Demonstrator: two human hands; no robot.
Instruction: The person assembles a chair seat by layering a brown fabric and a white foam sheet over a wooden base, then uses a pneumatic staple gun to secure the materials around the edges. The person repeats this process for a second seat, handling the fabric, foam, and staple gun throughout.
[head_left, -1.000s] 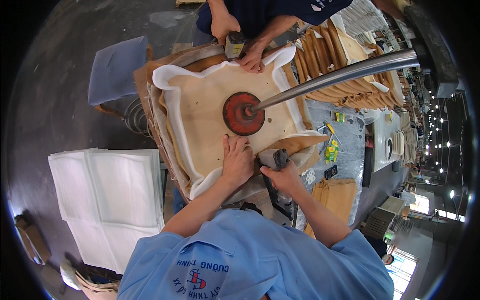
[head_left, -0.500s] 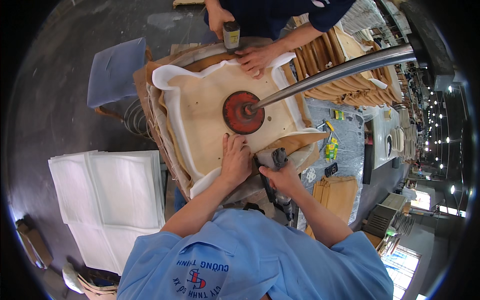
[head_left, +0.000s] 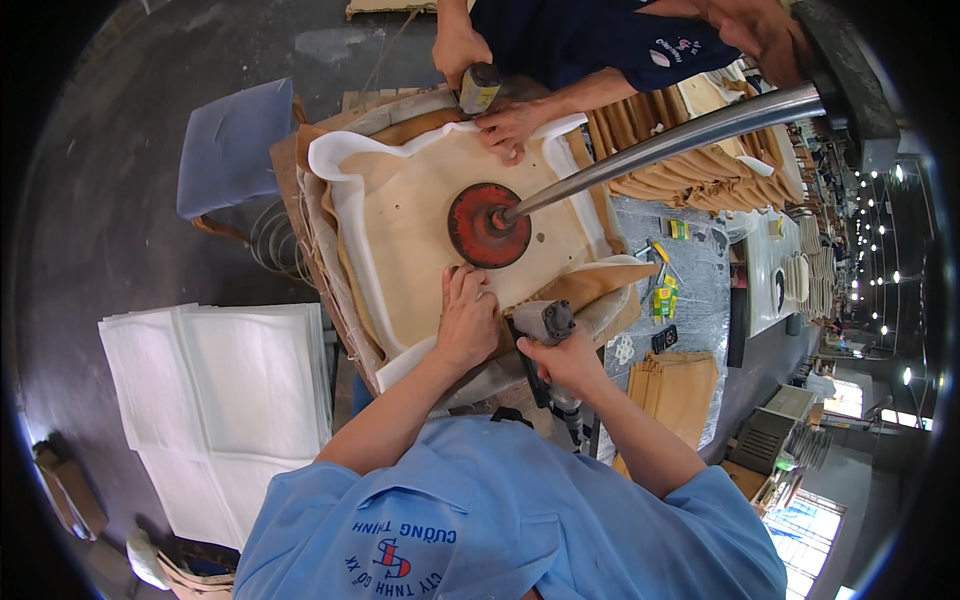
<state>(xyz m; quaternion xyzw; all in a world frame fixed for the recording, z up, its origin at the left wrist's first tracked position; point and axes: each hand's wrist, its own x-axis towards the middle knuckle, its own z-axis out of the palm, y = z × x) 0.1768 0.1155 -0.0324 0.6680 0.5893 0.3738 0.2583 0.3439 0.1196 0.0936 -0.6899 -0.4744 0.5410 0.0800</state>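
A pale wooden panel (head_left: 405, 250) lies flat, with white padding (head_left: 350, 215) and brown cover material (head_left: 600, 285) around its edges. Bent fingers of my left hand (head_left: 468, 318) press at the panel's near edge, closed over the cover's edge, which the hand mostly hides. Just right of it, my right hand (head_left: 566, 358) grips a staple gun (head_left: 545, 322), its nose close to the near edge. A red round disc (head_left: 488, 226) on a metal rod (head_left: 670, 148) sits on the panel's middle. Across from me, a co-worker's hand (head_left: 510, 130) rests at the far edge; their other hand holds another staple gun (head_left: 479, 88).
White sheets (head_left: 215, 400) are stacked at the left, below a blue padded seat (head_left: 230, 150). On the right, a plastic-covered table (head_left: 690, 270) carries brown pieces (head_left: 672, 395), a phone (head_left: 664, 338) and yellow-green packets. Brown covers (head_left: 690, 165) are piled at the far right.
The co-worker's staple gun has shifted right and tilted, and their body has leaned right. My hands and staple gun stay nearly in place.
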